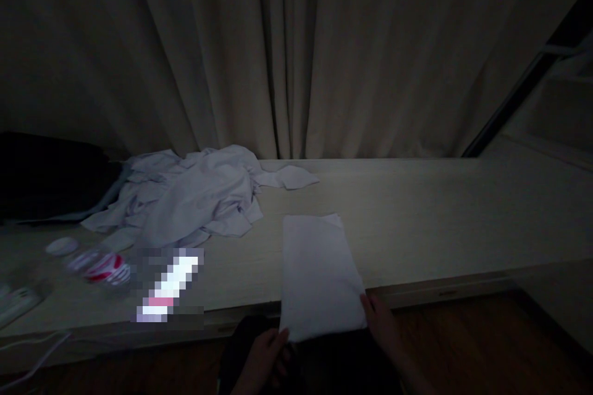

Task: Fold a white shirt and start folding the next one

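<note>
A flat white rectangle of folded cloth (319, 278) lies partly on the desk, its near end reaching over the front edge above my lap. My left hand (269, 355) pinches its near left corner between thumb and fingers. On the opposite side my right hand (380, 318) grips the right edge close to the near corner. To the left, farther back, a crumpled heap of white cloth (199, 197) spreads over the desk, one strip stretching to the right. The dim light hides the finer folds.
Dark folded fabric (50, 179) is piled at the far left. Before it are a round white object (62, 246), a clear bottle with a red-and-white label (106, 267) lying down, and a blurred bright patch. Cables (39, 361) run at lower left. Curtains (231, 55) hang behind the desk (417, 216).
</note>
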A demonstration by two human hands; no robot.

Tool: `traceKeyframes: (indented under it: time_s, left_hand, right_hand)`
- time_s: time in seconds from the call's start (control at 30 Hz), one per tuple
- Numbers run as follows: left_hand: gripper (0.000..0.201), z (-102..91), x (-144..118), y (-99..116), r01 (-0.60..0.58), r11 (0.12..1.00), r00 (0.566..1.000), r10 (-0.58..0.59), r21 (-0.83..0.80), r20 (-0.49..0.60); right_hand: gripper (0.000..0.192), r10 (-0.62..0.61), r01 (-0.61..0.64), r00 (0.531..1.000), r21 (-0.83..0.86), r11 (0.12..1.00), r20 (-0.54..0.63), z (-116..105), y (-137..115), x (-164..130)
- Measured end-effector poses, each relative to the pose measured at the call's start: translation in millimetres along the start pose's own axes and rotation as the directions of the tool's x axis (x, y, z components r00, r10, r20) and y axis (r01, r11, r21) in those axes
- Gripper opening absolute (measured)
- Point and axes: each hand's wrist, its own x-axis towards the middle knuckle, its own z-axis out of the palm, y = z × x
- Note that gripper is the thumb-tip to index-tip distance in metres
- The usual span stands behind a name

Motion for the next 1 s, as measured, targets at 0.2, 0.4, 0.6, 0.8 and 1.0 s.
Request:
traceKeyframes:
  time_s: [0.2,0.4,0.6,0.8,1.0]
  left_hand:
    - [0.055,-1.3,1,-5,-0.026,0.999,0.999,0.026,-0.018,-0.034]
    - [0.065,3.6,-1,0,0.077,0.976,0.996,-0.085,-0.205,-0.031]
    - [0.072,7.9,2,11,0.032,0.960,0.993,-0.063,-0.279,-0.102]
    - [0.066,8.8,0,18,0.066,0.926,0.996,-0.085,-0.371,-0.036]
    - [0.063,16.3,3,13,0.090,0.906,0.995,-0.068,-0.414,0.067]
  right_hand:
    - [0.044,-0.016,0.017,1.000,0.038,0.999,-0.021,2,8,6]
    - [0.053,0.036,-0.038,0.998,0.045,0.998,0.057,-13,-6,6]
    - [0.063,0.066,-0.068,0.996,0.034,0.997,0.058,-14,-25,12]
    - [0.054,0.064,-0.063,0.998,0.049,0.997,-0.013,-15,-26,20]
    - [0.045,0.039,-0.037,0.999,0.136,0.990,-0.016,-20,-11,30]
